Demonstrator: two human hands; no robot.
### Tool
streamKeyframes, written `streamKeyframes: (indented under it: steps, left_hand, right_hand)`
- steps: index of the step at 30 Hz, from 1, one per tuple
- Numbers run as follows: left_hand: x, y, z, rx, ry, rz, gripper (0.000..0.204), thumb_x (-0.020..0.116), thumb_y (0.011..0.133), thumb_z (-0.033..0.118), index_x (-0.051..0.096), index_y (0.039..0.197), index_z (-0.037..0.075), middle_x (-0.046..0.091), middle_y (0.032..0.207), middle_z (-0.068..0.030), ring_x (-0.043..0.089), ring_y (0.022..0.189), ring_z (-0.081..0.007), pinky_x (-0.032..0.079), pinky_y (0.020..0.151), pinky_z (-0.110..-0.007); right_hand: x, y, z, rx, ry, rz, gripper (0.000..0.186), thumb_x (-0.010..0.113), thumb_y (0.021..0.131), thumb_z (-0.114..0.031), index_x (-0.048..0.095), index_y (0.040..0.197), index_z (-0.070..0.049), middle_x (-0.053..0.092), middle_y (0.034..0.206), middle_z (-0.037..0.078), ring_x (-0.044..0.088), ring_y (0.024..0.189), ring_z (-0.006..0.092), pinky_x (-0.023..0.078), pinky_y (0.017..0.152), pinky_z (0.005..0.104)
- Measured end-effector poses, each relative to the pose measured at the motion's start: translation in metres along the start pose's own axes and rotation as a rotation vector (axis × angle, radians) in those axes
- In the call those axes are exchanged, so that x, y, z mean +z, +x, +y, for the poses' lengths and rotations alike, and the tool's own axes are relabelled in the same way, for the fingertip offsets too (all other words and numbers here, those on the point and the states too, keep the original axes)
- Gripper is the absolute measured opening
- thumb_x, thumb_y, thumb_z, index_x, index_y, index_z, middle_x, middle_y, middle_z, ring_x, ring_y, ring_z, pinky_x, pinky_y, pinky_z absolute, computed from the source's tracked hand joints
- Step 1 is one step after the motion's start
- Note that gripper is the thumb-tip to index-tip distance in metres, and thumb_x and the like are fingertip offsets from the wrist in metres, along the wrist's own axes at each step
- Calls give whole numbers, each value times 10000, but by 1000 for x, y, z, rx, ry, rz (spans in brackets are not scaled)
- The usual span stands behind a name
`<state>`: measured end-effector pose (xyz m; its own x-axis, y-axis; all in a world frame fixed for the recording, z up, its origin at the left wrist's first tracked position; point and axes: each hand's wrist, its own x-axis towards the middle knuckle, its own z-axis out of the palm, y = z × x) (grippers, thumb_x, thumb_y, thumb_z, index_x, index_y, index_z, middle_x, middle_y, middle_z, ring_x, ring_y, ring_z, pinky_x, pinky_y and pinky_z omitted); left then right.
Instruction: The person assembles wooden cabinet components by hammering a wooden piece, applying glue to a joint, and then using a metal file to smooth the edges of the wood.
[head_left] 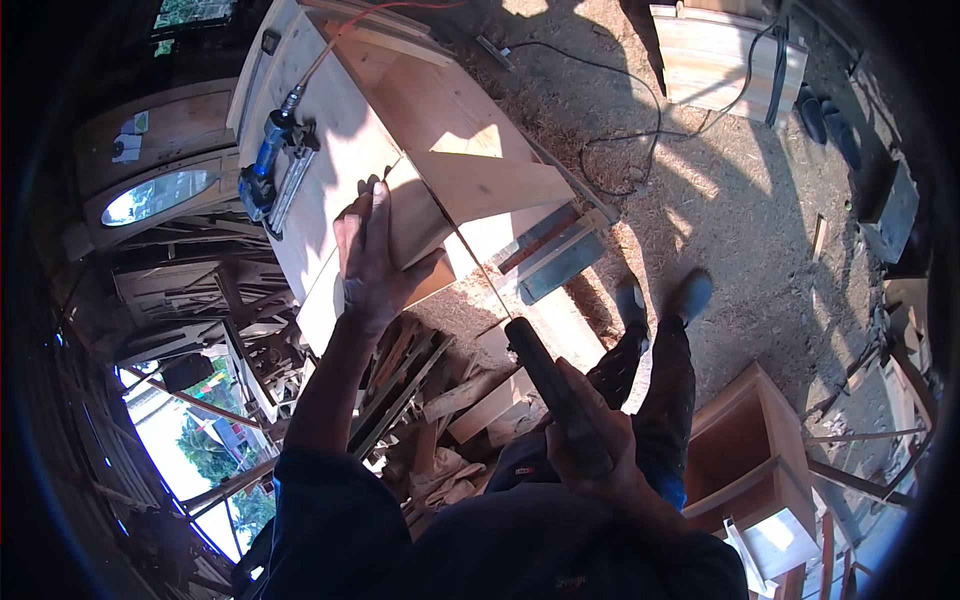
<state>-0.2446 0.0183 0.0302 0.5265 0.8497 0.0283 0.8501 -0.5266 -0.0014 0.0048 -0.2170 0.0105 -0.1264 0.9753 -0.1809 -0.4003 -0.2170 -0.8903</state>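
Observation:
My left hand (pixel 375 255) grips a pale wooden piece (pixel 425 225) on top of a light plywood cabinet (pixel 322 120). In my right hand (pixel 597 430) is a dark straight handle (pixel 555 390), with a long thin blade (pixel 475 268), seen edge-on, reaching up beside that piece; it looks like a handsaw. A triangular board (pixel 500 185) lies to the right of the blade, across the cabinet. A blue power tool (pixel 270 150) with an orange hose rests on the plywood, up and left of my left hand.
Offcuts (pixel 470 400) lie piled below the cabinet, left of my feet. A wooden box (pixel 740 450) stands at lower right, a wooden panel (pixel 725 65) at upper right. A black cord (pixel 655 140) crosses the sawdust-covered floor. Stacked timber (pixel 190 290) and doors (pixel 155 150) fill the left.

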Motion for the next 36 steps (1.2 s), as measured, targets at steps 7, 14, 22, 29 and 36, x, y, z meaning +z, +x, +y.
streamKeyframes:
  steps: [7, 14, 22, 29, 36]
  left_hand:
    - [1, -5, -6, -16, -30, 61, 1101, 951, 562, 213, 391, 1481, -17, 481, 1397, -255, 496, 1207, -409, 426, 1035, -477]
    - [-3, 0, -8, 31, -82, 114, 1108, 952, 487, 192, 450, 1455, -3, 460, 1447, -238, 489, 1278, -417, 433, 1014, -492]
    - [-3, -11, -13, -12, -129, 112, 1073, 937, 546, 317, 454, 1467, 49, 434, 1435, -216, 446, 1293, -403, 374, 1061, -537]
    - [-15, -27, -48, -25, -218, -11, 1059, 863, 629, 510, 416, 1507, 122, 421, 1479, -216, 382, 1394, -388, 223, 1187, -594]
    - [-15, 29, -56, -358, -347, 1, 795, 653, 843, 649, 464, 1476, 207, 395, 1418, -191, 326, 1409, -367, 155, 1185, -657]
  right_hand:
    - [7, 4, -10, 39, -178, 113, 683, 626, 833, 4, 392, 1471, 68, 696, 915, 111, 682, 703, 130, 552, 653, 277]
    - [3, -6, -12, 24, -276, 124, 650, 615, 832, 31, 416, 1449, 81, 692, 988, 141, 672, 706, 120, 545, 635, 265]
    - [6, -43, -13, 249, -213, 239, 584, 687, 878, -89, 485, 1403, 69, 721, 1061, 143, 703, 800, 152, 559, 675, 271]
    - [-82, -126, -26, 199, -780, 549, 598, 658, 909, -281, 498, 1397, 26, 674, 1117, 213, 701, 791, 259, 580, 665, 353]
    - [-73, -42, -90, -61, -572, 481, 729, 623, 814, -136, 377, 1464, 81, 644, 979, 132, 606, 601, 113, 507, 538, 252]
